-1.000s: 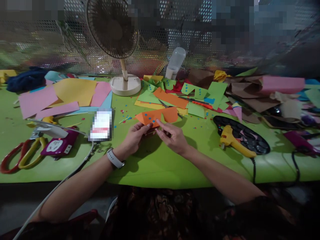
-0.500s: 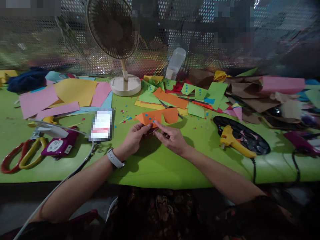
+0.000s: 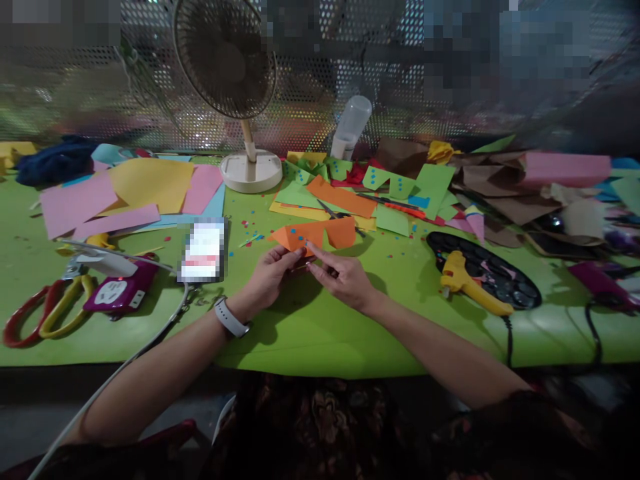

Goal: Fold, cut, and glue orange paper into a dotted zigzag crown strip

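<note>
An orange paper cutout [image 3: 340, 231] with blue dots stands folded above the green table. My left hand [image 3: 273, 273] pinches its lower edge between thumb and fingers, a white watch band on the wrist. At the paper's lower middle, the index fingertip of my right hand [image 3: 343, 277] touches it beside a blue dot. A thin stick [image 3: 299, 268] shows at the right hand's other fingertips, though its far end is lost behind the left hand. Behind the cutout lie small scissors [image 3: 333, 212] and an orange paper strip [image 3: 343, 196].
Left are a phone [image 3: 203, 250], large scissors [image 3: 65, 307] and a purple hole punch [image 3: 123, 287]. A yellow glue gun [image 3: 473, 283] rests on a black tray [image 3: 523, 287] at right. A fan [image 3: 250, 172], bottle [image 3: 354, 123] and colored paper [image 3: 150, 180] line the back.
Both hands keep nearly the same pose on the orange paper. The right index fingertip stays by the blue dot; no other clear movement shows.
</note>
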A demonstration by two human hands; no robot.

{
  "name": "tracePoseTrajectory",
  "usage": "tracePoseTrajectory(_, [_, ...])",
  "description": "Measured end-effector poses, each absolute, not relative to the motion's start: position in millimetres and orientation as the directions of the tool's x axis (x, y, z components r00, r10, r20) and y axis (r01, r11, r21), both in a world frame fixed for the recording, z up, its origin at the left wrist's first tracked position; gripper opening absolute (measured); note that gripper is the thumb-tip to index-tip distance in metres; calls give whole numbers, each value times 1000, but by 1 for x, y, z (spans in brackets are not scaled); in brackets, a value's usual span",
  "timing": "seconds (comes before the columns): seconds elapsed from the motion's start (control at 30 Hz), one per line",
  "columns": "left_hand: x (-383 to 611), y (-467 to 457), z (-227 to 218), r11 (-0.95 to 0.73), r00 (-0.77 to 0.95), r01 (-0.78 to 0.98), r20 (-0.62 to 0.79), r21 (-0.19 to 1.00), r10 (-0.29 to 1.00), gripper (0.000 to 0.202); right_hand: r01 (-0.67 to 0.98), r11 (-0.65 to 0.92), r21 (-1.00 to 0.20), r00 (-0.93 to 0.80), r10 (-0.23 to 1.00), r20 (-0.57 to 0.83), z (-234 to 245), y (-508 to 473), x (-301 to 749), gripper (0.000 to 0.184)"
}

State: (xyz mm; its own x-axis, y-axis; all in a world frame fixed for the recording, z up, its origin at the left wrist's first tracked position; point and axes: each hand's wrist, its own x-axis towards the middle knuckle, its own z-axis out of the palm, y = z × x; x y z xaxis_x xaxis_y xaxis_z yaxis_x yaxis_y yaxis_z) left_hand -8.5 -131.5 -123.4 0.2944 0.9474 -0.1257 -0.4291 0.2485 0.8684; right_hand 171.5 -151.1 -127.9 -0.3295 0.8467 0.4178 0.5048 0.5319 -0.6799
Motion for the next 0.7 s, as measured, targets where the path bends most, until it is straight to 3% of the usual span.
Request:
tracePoseTrajectory(0.2, [-9, -133, -122, 268, 293, -421, -150, 867, 944, 22, 363, 502, -785, -206, 865, 458, -121, -150, 174, 37])
tracePoseTrajectory(0.33, [-9, -134, -118, 244, 263, -401, -144, 883, 954, 26, 223, 283, -933, -27, 958, 284, -114, -150, 177, 32])
tracePoseTrajectory(0.5, [-9, -133, -118, 151, 244, -402, -54, 903, 968, 25, 97, 6, -995, -150, 989, -9, -113, -151, 172, 37])
tracePoseTrajectory(0.7, [-7, -133, -120, 130, 240, -412, -30, 902, 970, 22, -10, -34, -999, -153, 988, -32, -113, -148, 165, 36])
